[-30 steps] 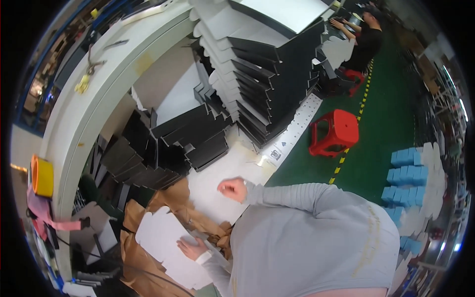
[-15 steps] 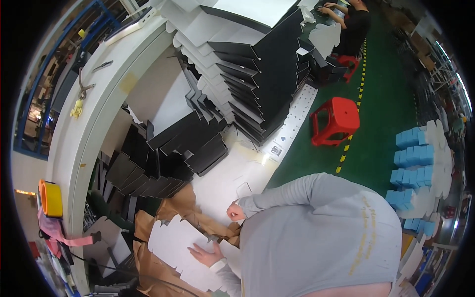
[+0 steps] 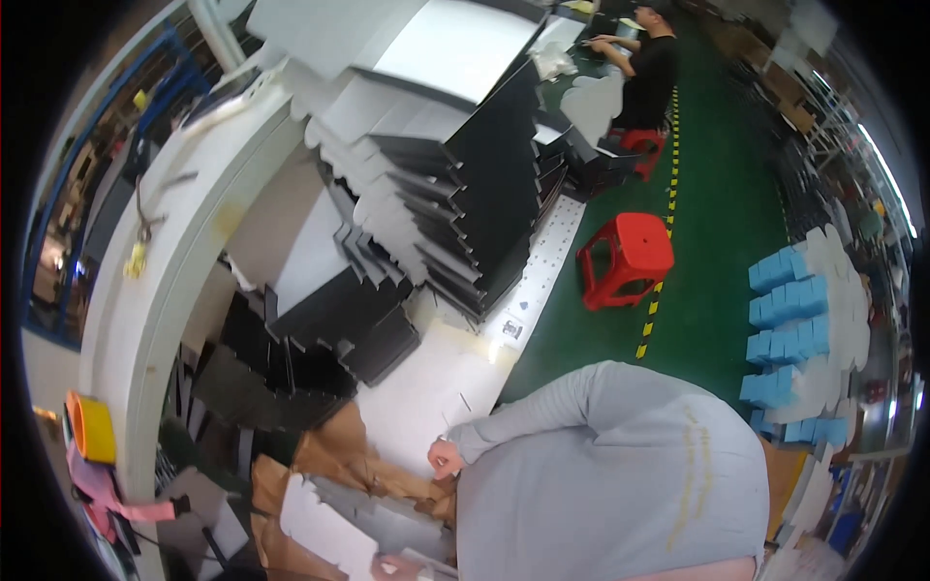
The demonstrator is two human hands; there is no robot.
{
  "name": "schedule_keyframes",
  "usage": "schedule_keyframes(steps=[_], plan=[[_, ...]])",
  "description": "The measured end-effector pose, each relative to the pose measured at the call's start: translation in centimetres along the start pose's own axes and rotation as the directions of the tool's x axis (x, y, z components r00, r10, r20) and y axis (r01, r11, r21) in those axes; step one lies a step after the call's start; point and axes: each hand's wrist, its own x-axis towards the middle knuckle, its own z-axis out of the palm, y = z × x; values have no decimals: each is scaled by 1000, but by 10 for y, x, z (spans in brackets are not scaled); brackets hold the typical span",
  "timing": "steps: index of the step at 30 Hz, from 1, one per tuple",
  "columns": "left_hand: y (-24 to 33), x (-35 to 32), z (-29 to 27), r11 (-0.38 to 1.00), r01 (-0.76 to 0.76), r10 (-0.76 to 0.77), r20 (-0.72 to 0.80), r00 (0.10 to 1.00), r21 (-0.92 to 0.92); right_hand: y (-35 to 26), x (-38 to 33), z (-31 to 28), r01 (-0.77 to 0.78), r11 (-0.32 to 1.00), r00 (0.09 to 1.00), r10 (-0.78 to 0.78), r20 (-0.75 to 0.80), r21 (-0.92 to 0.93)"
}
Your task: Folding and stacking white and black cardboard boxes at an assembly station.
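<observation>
My left hand (image 3: 392, 567) is at the bottom edge of the view, its fingers bent at the edge of a white die-cut cardboard blank (image 3: 325, 523). The blank is tilted, and a greyish sheet (image 3: 397, 523) shows beside it. Crumpled brown paper (image 3: 334, 450) surrounds both. Higher up, my right hand (image 3: 444, 459) is curled closed above the near end of the white worktop (image 3: 412, 387). Whatever its fingers may hold is too small to make out. A thin dark line (image 3: 465, 401) lies on the worktop close to this hand.
Tall stacks of folded black-and-white boxes (image 3: 494, 165) stand on the worktop, with more black boxes (image 3: 291, 368) at left. A white frame (image 3: 145, 320) curves along the left. Right are a red stool (image 3: 635, 254) and blue blocks (image 3: 787, 300). A seated person (image 3: 647, 73) works far off.
The view has shifted, so the surroundings sit lower and farther left. My left hand, spread flat on the blank before, is now bent at its edge, and the blank has tilted. My right hand stays curled.
</observation>
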Motion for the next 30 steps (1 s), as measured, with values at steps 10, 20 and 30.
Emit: schedule_keyframes(steps=[10, 20, 30], plan=[[74, 4, -21, 917, -250, 317, 188, 929, -310, -157, 26, 18, 36, 682, 997, 23, -71, 730], [54, 12, 3, 929, -109, 220, 290, 932, -355, -121, -50, -25, 118, 989, 863, -55, -502, 94], [69, -78, 172, 861, -336, 509, 668, 543, -383, 17, -118, -38, -88, 996, 647, 84, -758, 35]])
